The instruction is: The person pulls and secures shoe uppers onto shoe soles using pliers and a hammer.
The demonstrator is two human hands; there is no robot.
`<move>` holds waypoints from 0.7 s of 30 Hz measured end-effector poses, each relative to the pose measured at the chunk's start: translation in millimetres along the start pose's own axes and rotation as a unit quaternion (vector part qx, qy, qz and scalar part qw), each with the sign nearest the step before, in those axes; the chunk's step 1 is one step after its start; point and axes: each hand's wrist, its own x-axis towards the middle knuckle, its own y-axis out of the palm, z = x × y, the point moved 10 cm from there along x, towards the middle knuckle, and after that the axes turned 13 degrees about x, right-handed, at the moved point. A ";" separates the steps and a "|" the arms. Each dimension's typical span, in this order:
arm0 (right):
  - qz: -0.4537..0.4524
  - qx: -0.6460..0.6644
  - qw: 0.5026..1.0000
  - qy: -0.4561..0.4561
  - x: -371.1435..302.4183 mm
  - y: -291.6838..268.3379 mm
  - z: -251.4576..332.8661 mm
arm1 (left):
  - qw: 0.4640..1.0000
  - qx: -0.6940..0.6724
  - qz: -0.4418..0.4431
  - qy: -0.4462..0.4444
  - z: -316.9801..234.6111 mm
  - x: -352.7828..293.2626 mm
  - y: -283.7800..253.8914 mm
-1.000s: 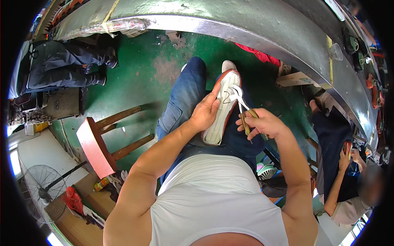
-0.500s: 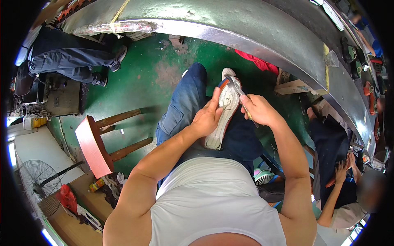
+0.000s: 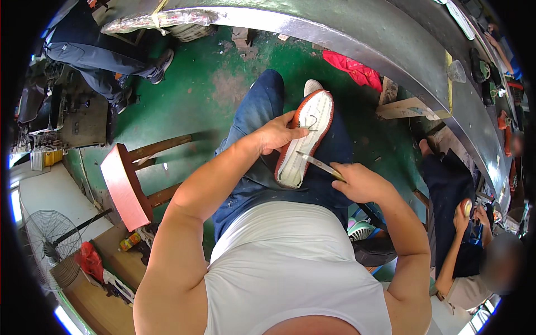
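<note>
A shoe (image 3: 293, 162) lies sole-up across my lap, its underside whitish and its rim reddish-brown. My left hand (image 3: 277, 135) is closed on its left side, with the thumb over the underside. Near that thumb, a thin dark cord or wire (image 3: 314, 124) curls on the underside. To the right, my right hand (image 3: 364, 182) grips metal pincers (image 3: 319, 163) with a yellowish handle. They show nearly edge-on, so their jaws are hard to make out. Their tip is over the lower half of the shoe; contact cannot be told.
A long metal-topped bench (image 3: 335, 33) curves across the far side and right. A red-topped stool (image 3: 125, 187) and a fan (image 3: 53, 245) stand at left. Red cloth (image 3: 354, 70) lies below the bench. Another person (image 3: 463, 245) sits at right; someone's legs (image 3: 106, 61) show at far left.
My right hand has drawn the pincers from the shoe's far end toward me and turned them. The shoe has tilted, showing more reddish rim. My left hand still holds it.
</note>
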 end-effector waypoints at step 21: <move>-0.133 -0.205 0.966 -0.084 14.7 8.6 36.0 | 0.995 0.055 -0.062 0.059 5.5 7.4 -2.4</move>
